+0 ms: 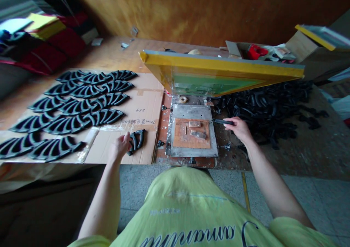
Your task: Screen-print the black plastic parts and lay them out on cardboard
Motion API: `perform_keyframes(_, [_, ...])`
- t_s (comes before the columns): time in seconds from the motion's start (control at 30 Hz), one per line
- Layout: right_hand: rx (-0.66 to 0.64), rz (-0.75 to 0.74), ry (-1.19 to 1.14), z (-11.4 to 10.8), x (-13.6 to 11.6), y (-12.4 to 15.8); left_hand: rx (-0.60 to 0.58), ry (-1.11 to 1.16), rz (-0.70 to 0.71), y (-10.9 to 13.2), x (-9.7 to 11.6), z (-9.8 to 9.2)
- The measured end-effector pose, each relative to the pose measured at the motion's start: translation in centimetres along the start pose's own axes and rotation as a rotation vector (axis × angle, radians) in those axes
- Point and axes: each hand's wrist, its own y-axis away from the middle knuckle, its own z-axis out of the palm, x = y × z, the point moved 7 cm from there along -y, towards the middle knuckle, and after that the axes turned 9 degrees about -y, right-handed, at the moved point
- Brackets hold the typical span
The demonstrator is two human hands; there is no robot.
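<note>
My left hand (120, 146) grips a black fan-shaped rubber piece (136, 140) on the cardboard sheet (142, 104), just right of the rows of laid-out black pieces (73, 112). My right hand (239, 128) holds another black piece (222, 122) at the right edge of the grey metal base plate (193, 150). On that plate lies an orange-brown board (191, 134) with small blocks. The yellow-framed printing screen (218, 73) is tilted up above the plate.
A big heap of black rubber pieces (273, 104) lies to the right of the plate. Coloured stacks (46, 39) sit at the far left, a cardboard box with red items (257, 51) at the back right. A brown wall runs behind the table.
</note>
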Motion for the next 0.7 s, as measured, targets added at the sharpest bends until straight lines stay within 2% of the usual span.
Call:
perform_keyframes(0.1, [0.017,0.039,-0.208,5.6,-1.0,0.8,0.031,0.333,0.184,1.1,8.9,-0.9])
perform_keyframes(0.2, [-0.011,0.127,-0.242,10.9,0.3,1.7,0.081,0.552,0.414,3.1,17.9,-2.9])
perform_keyframes(0.27, [0.014,0.096,-0.103,12.6,1.0,2.3,0.107,0.659,0.549,4.5,22.6,-4.5])
perform_keyframes(0.33, [0.052,-0.015,0.114,13.0,0.9,2.8,0.139,0.729,0.653,5.6,26.1,-5.9])
perform_keyframes(0.43, [0.031,-0.165,0.442,13.1,0.1,3.6,0.123,0.762,0.760,6.6,29.4,-6.8])
perform_keyframes(0.5, [-0.007,-0.204,0.612,13.0,-0.4,3.9,0.063,0.769,0.802,7.0,30.4,-6.5])
perform_keyframes(0.6, [-0.062,-0.256,0.758,13.0,-0.9,3.9,-0.014,0.811,0.811,7.8,30.1,-5.7])
perform_keyframes(0.7, [-0.158,-0.305,0.793,13.4,-1.1,3.6,-0.060,0.840,0.777,8.7,29.0,-5.1])
